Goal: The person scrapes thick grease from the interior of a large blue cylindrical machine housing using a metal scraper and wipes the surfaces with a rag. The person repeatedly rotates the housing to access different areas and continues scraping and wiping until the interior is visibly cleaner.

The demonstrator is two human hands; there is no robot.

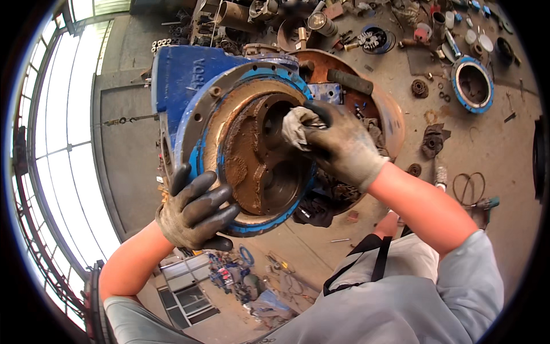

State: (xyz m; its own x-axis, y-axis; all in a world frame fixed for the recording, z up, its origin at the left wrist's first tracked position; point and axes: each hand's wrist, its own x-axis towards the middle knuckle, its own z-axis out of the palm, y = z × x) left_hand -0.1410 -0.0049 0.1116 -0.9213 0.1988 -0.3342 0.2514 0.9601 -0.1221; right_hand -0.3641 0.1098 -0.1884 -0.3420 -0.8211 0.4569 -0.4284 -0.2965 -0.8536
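A large blue metal housing (183,71) with a round bolted flange (199,109) fills the middle of the view. Inside the flange sits a rusty face (240,163) caked with brown dirt, with dark round bores at its right side. My right hand (344,140), in a dirty grey work glove with dark fingers, is closed around a crumpled whitish rag (299,127) at the upper bore. My left hand (197,209), gloved the same way, rests on the lower left of the flange rim. Its fingers are spread and hold nothing.
Behind the housing stands a wide rusty basin (392,129) with metal parts and dark cloths. A blue-rimmed ring (472,84) lies on the floor at the right, among scattered parts. A corded power tool (486,203) lies lower right. Loose hardware is spread along the top.
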